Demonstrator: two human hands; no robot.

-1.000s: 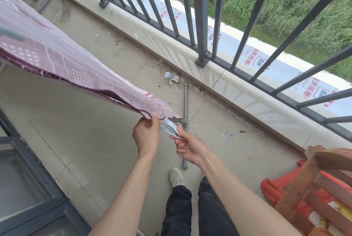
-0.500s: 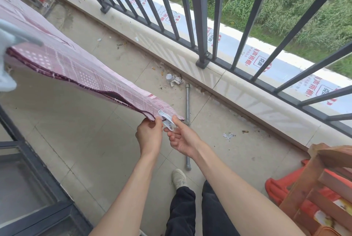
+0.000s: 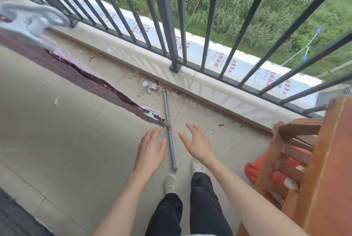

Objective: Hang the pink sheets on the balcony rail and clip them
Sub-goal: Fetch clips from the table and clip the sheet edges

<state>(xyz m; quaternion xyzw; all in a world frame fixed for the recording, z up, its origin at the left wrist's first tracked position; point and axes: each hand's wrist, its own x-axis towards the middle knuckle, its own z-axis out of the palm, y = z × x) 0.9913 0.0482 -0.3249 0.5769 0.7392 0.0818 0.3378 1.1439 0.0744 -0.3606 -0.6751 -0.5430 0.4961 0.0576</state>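
Note:
The pink checked sheet [image 3: 80, 76] stretches edge-on from the upper left down to its corner near the middle of the view. A white clip [image 3: 151, 115] sits on that corner. My left hand [image 3: 150, 150] hovers just below the corner, fingers apart, holding nothing. My right hand [image 3: 196, 143] is to its right, also spread and empty. Another pale grey clip [image 3: 36, 20] shows blurred at the far left on the sheet. The dark balcony rail [image 3: 165, 17] runs across the top.
A grey metal pipe [image 3: 168, 127] lies on the tiled floor between my hands. Litter [image 3: 150, 85] sits by the low kerb [image 3: 209, 91]. A wooden chair [image 3: 312, 159] over a red bag [image 3: 253, 169] stands at the right. My feet are at the bottom centre.
Both hands let go of the sheet corner and the white clip and drew back, fingers spread. The clip stays on the corner. The view turned so the sheet is seen edge-on.

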